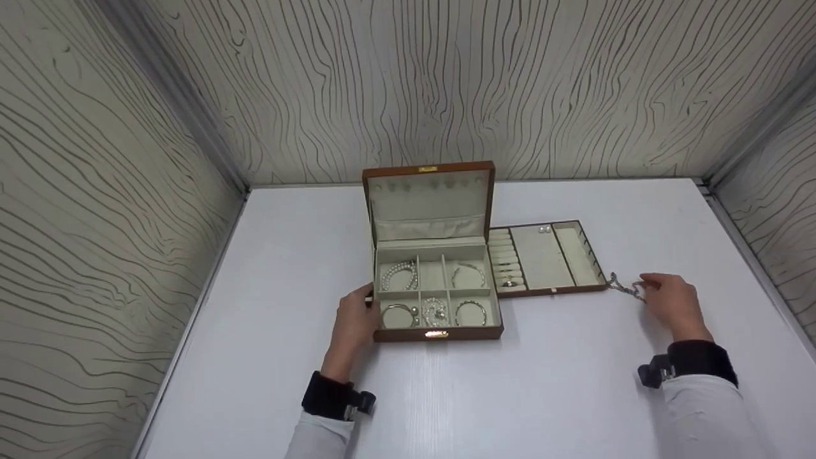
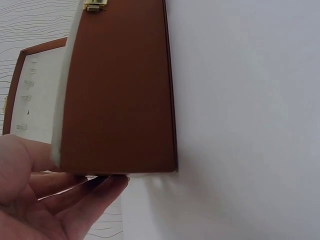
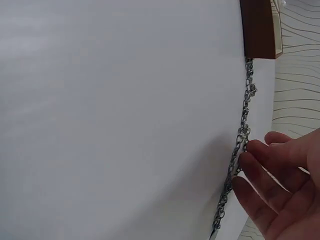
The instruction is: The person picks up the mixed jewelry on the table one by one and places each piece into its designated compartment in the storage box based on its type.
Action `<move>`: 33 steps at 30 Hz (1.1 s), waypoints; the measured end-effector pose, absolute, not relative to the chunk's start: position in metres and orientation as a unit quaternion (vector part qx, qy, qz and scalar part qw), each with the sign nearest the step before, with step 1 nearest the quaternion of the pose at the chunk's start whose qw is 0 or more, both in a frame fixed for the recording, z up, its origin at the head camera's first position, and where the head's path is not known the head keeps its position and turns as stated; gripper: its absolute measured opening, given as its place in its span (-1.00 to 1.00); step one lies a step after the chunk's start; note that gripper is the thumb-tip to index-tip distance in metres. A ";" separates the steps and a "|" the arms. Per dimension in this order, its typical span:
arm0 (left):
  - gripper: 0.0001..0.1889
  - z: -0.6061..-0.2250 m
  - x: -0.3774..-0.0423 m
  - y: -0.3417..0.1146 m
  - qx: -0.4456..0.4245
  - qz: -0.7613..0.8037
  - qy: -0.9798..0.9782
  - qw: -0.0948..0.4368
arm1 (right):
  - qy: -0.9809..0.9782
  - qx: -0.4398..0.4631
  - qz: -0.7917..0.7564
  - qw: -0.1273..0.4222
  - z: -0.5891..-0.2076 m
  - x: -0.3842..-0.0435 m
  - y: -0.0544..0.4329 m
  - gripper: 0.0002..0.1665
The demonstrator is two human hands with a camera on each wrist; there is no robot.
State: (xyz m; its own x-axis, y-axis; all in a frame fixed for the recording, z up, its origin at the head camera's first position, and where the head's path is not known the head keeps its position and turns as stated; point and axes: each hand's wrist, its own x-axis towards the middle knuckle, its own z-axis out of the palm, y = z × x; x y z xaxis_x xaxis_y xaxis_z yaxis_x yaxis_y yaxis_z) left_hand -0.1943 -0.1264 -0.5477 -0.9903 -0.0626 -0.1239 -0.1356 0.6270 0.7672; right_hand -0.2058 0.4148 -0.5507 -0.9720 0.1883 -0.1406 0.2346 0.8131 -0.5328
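A brown jewelry box (image 1: 438, 334) stands with its lid (image 1: 428, 201) raised and jewelry in its compartments. My left hand (image 1: 354, 319) grips its left side, the thumb over the rim and the fingers along the outer wall, as the left wrist view shows. A shallow drawer tray (image 1: 542, 255) extends to the right of the box. Beyond its front right corner, a silver chain necklace (image 3: 245, 112) lies stretched on the table. My right hand (image 1: 676, 306) pinches part of that chain at the fingertips; in the right wrist view the fingers partly hide the contact.
The box compartments hold a pearl strand (image 1: 413, 278), a bangle (image 1: 398, 315), a beaded piece (image 1: 435, 312) and bracelets (image 1: 470, 312). Rings (image 1: 509, 283) sit in the tray's rolls, with pearl earrings (image 1: 544, 229) on its pad. Patterned walls bound the white table (image 1: 510, 408).
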 end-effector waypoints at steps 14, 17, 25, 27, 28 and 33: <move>-0.60 -0.546 -0.195 -0.127 -0.042 0.429 0.902 0.041 | 0.952 0.105 -0.278 0.071 -0.552 -0.201 0.423 -0.46; -0.60 -0.546 -0.196 -0.127 -0.041 0.427 0.902 0.038 | 0.952 0.097 -0.282 0.067 -0.553 -0.201 0.419 -0.49; -0.58 -0.547 -0.195 -0.127 -0.045 0.430 0.900 0.043 | 0.955 0.093 -0.274 0.060 -0.558 -0.199 0.411 -0.72; -0.57 -0.548 -0.195 -0.127 -0.044 0.431 0.900 0.044 | 0.957 0.085 -0.272 0.055 -0.559 -0.198 0.411 -0.76; -0.57 -0.548 -0.195 -0.127 -0.044 0.431 0.900 0.045 | 0.955 0.085 -0.276 0.058 -0.559 -0.197 0.412 -0.76; -0.58 -0.548 -0.195 -0.127 -0.044 0.431 0.900 0.043 | 0.946 0.104 -0.298 0.067 -0.554 -0.196 0.417 -0.63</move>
